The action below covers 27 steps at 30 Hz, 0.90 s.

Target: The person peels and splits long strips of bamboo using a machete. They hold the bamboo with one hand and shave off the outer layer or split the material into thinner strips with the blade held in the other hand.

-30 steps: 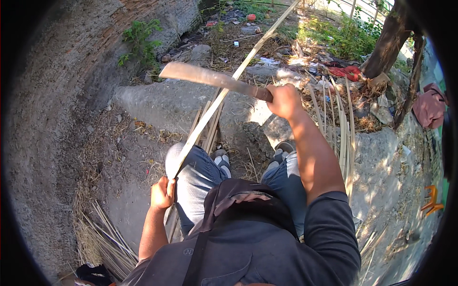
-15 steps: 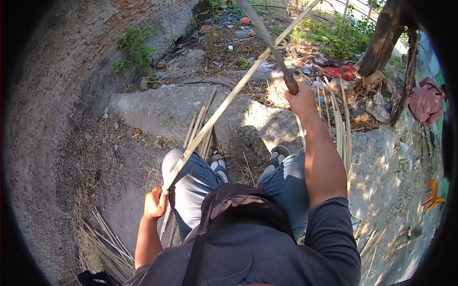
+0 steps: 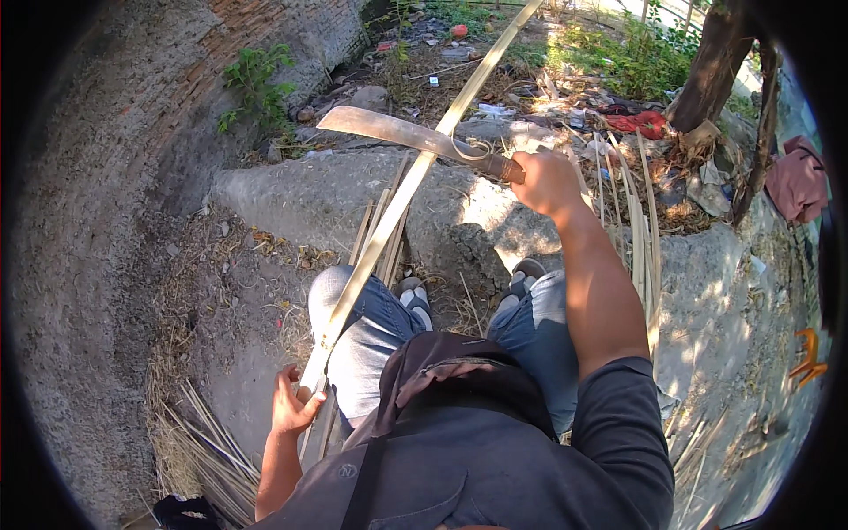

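My left hand (image 3: 291, 406) grips the near end of a long pale bamboo strip (image 3: 415, 172) beside my left knee. The strip runs up and to the right, out past the top of the view. My right hand (image 3: 543, 181) is closed on the brown handle of a broad-bladed machete (image 3: 397, 132). Its blade lies flat and points left, crossing over the strip where a thin curl of shaving hangs. I sit with both knees in jeans, my feet (image 3: 468, 287) in sandals on the ground.
A low concrete slab (image 3: 291, 194) lies in front of my feet, with more split strips (image 3: 380, 238) leaning on it. Cut strips (image 3: 208, 442) are piled at lower left and others (image 3: 640, 230) at right. A brick wall (image 3: 177, 106) curves on the left; a tree trunk (image 3: 707, 62) stands upper right.
My right hand had lifted the machete up and away with the blade pointing far off; now the blade is back down across the strip, pointing left. My left hand keeps its hold.
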Tool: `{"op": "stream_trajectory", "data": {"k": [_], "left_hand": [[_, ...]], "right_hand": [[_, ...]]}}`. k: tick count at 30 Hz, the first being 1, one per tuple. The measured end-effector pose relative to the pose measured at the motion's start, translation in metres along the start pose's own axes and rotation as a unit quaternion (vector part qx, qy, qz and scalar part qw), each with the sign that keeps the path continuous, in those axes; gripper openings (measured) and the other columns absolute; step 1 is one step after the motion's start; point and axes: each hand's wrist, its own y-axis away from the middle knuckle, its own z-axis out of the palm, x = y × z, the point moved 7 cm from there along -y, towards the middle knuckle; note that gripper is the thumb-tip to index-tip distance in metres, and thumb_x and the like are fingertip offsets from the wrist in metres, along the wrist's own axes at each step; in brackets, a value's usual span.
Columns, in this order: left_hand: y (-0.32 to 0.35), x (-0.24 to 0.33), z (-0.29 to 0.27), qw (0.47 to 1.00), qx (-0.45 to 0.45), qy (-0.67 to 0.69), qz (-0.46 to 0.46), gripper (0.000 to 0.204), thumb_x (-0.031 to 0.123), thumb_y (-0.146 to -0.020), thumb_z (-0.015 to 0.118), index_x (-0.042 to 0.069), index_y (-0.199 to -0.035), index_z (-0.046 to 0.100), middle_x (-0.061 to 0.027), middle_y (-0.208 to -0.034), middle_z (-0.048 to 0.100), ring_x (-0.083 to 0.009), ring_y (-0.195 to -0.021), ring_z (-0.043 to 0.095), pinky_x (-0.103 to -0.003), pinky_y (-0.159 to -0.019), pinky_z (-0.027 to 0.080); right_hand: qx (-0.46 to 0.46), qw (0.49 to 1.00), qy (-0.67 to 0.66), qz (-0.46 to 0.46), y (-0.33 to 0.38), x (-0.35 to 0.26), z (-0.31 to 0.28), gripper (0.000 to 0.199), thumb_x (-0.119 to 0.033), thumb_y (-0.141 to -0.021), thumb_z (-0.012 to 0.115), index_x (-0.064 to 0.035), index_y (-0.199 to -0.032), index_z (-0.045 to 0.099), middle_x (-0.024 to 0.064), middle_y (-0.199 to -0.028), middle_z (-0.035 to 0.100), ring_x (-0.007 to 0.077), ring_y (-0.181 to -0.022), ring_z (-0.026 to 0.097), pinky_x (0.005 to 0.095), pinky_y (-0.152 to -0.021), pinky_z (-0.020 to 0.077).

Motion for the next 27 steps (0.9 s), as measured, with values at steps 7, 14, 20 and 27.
{"op": "stream_trajectory", "data": {"k": [7, 14, 20, 27], "left_hand": [[-0.061, 0.133, -0.012, 0.969, 0.164, -0.110, 0.152, 0.086, 0.047, -0.077, 0.086, -0.001, -0.137, 0.048, -0.0201, -0.120, 0.055, -0.0373, -0.107, 0.057, -0.052, -0.100, 0.046], [-0.094, 0.136, -0.006, 0.993, 0.043, -0.105, 0.016, 0.052, 0.038, -0.089, 0.076, 0.003, -0.122, 0.056, -0.0192, -0.103, 0.067, -0.0350, -0.090, 0.069, -0.047, -0.081, 0.055], [-0.093, 0.120, -0.003, 0.997, 0.047, -0.062, -0.005, 0.047, 0.046, -0.091, 0.074, 0.001, -0.101, 0.061, -0.0191, -0.072, 0.067, -0.0390, -0.068, 0.070, -0.046, -0.066, 0.056], [-0.091, 0.113, 0.001, 0.999, 0.014, 0.012, -0.040, 0.051, 0.046, -0.090, 0.076, -0.003, -0.086, 0.062, -0.0175, -0.067, 0.064, -0.0298, -0.059, 0.064, -0.041, -0.059, 0.050]], "right_hand": [[0.014, 0.999, -0.006, -0.036, 0.003, -0.011, 0.011, 0.007, -0.022, -0.079, 0.069, -0.0156, -0.081, 0.070, 0.0113, -0.068, 0.068, 0.0367, -0.067, 0.068, 0.0494, -0.071, 0.0545], [-0.001, 1.000, -0.014, -0.013, 0.004, -0.007, 0.009, 0.010, -0.023, -0.077, 0.071, -0.0144, -0.082, 0.069, 0.0125, -0.074, 0.070, 0.0370, -0.075, 0.070, 0.0501, -0.072, 0.0550], [0.016, 0.999, -0.034, 0.017, 0.001, 0.006, -0.014, 0.016, -0.026, -0.077, 0.073, -0.0129, -0.083, 0.068, 0.0133, -0.077, 0.070, 0.0385, -0.077, 0.068, 0.0512, -0.073, 0.0529], [0.031, 0.997, -0.032, -0.061, 0.012, -0.028, -0.026, 0.017, -0.027, -0.076, 0.076, -0.0140, -0.085, 0.068, 0.0116, -0.075, 0.070, 0.0365, -0.074, 0.068, 0.0480, -0.076, 0.0523]]}}
